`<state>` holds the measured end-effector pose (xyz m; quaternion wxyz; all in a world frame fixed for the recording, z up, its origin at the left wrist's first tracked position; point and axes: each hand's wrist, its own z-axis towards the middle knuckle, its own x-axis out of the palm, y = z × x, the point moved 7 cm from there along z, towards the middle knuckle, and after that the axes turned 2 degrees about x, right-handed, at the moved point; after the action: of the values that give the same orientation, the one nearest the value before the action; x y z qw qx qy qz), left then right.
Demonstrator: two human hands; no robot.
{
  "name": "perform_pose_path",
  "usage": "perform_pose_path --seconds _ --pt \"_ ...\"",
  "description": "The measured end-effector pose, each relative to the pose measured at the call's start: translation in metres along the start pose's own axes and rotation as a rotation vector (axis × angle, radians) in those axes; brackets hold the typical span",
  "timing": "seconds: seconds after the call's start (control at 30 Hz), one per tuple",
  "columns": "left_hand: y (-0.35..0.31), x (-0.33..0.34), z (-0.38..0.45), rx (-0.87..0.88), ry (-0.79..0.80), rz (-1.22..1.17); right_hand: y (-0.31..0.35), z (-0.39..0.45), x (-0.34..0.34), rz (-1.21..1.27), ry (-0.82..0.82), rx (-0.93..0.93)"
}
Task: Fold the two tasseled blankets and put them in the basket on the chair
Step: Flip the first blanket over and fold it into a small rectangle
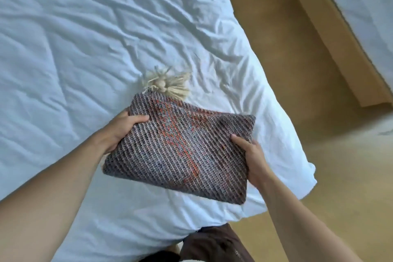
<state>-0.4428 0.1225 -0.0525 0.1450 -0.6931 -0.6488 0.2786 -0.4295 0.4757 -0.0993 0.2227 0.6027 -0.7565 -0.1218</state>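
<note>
A folded knitted blanket (180,151), grey-purple with orange streaks, forms a compact rectangle over the white bed (74,49). Cream tassels (168,85) stick out at its far left corner. My left hand (121,130) grips the blanket's left edge, thumb on top. My right hand (253,159) grips its right edge, thumb on top as well. Whether the blanket rests on the sheet or is lifted slightly, I cannot tell. No second blanket, basket or chair is in view.
The bed's wrinkled white sheet fills the left and middle. Tan floor (287,70) runs along the bed's right side. A wooden frame (340,38) of another white-covered bed lies at the upper right. My dark trousers (212,244) show at the bottom.
</note>
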Motion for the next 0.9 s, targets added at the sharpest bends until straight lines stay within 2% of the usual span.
perform_pose_path --seconds 0.1,0.17,0.23,0.27,0.33,0.37,0.43,0.5,0.57,0.67,0.9 --pt "0.041 -0.046 -0.047 0.054 -0.198 -0.271 0.051 0.001 0.055 -0.21 0.116 -0.11" --pt "0.071 -0.061 -0.071 0.087 -0.352 -0.301 0.066 0.005 0.081 -0.325 0.135 -0.149" --pt "0.101 -0.068 -0.086 0.063 -0.592 -0.136 0.064 0.012 0.097 -0.48 0.059 -0.172" --pt "0.113 -0.069 -0.093 0.028 -0.746 -0.007 0.06 0.014 0.103 -0.674 -0.02 -0.212" --pt "0.121 -0.062 -0.103 0.028 -0.972 0.171 0.05 0.014 0.115 -1.158 -0.236 -0.401" --pt "0.118 -0.053 -0.102 0.101 -1.001 0.247 0.041 0.005 0.127 -1.331 -0.282 -0.557" --pt "0.11 -0.021 -0.089 0.276 -0.912 0.497 0.007 -0.011 0.159 -1.596 -0.158 -0.843" --pt "0.108 0.012 -0.067 0.372 -0.748 0.751 -0.032 -0.011 0.177 -1.822 0.003 -0.952" --pt "0.11 0.029 -0.039 0.383 -0.614 0.922 -0.046 0.019 0.176 -1.981 0.034 -0.895" --pt "0.133 0.03 0.004 0.326 -0.517 0.998 -0.045 0.073 0.156 -2.103 0.006 -0.809" --pt "0.186 0.045 0.076 0.32 -0.565 1.073 -0.082 0.147 0.138 -2.139 -0.026 -0.887"
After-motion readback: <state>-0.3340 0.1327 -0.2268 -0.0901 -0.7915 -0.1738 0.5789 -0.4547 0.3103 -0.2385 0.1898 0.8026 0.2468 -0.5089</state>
